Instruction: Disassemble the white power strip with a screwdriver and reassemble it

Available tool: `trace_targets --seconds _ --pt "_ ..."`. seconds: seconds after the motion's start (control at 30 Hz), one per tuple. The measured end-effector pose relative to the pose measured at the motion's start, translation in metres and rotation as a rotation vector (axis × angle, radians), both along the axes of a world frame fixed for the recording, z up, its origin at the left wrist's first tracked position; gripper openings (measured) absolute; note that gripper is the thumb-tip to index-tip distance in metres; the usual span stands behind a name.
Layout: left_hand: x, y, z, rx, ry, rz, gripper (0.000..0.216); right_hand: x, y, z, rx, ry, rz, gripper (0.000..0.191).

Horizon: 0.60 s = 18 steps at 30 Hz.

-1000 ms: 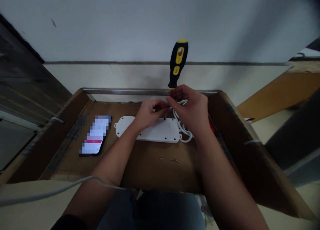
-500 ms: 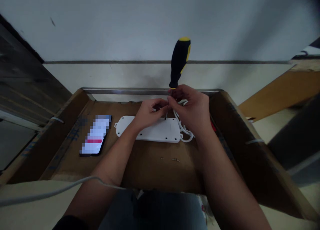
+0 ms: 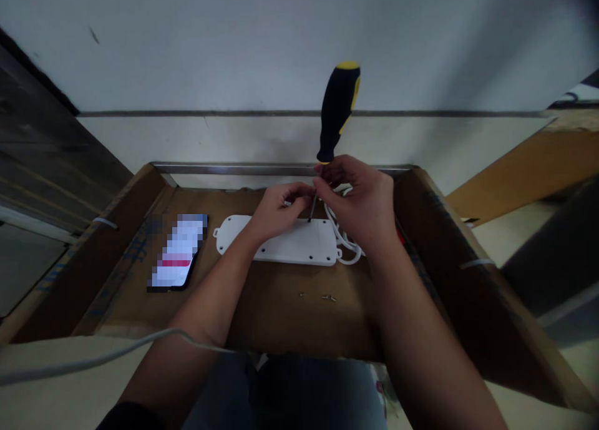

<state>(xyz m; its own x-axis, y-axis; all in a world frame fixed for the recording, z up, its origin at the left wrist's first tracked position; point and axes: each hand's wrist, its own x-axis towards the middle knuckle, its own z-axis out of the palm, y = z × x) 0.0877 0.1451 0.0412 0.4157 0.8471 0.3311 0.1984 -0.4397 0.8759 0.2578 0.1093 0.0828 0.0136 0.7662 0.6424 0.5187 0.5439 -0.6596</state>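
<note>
A screwdriver [image 3: 337, 108] with a black and yellow handle stands nearly upright, leaning slightly right. My right hand [image 3: 362, 196] pinches it just below the handle. Its shaft goes down to a hole near the far edge of a white power strip [image 3: 299, 243], which lies underside up. Above the strip, beside the shaft, is my left hand [image 3: 281, 210]; its fingers are curled with thumb and fingertips close together, and whatever they hold is too small to make out. Small screws [image 3: 329, 298] lie on the cardboard in front of the strip.
A phone [image 3: 180, 252] with a lit screen lies on the left of the cardboard tray [image 3: 281, 317]. White cord [image 3: 350, 255] is coiled at the strip's right end, partly behind my right hand. A pale cable [image 3: 116, 352] crosses my left forearm. A white wall [image 3: 234, 55] rises behind.
My left thumb and fingertips have drawn slightly left and down, so more of the screwdriver shaft shows. The screwdriver and my right hand stay nearly where they were.
</note>
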Motion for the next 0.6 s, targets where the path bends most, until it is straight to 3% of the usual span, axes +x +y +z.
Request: trace_targets --seconds 0.33,0.6 --pt "-0.0018 -0.0003 0.004 -0.078 0.126 0.014 0.033 0.0018 0.0007 -0.0004 0.043 0.028 0.003 0.009" --pt "-0.0038 -0.0047 0.0046 -0.026 0.277 -0.061 0.032 0.0031 0.0 0.0002 0.026 0.035 0.0 0.01"
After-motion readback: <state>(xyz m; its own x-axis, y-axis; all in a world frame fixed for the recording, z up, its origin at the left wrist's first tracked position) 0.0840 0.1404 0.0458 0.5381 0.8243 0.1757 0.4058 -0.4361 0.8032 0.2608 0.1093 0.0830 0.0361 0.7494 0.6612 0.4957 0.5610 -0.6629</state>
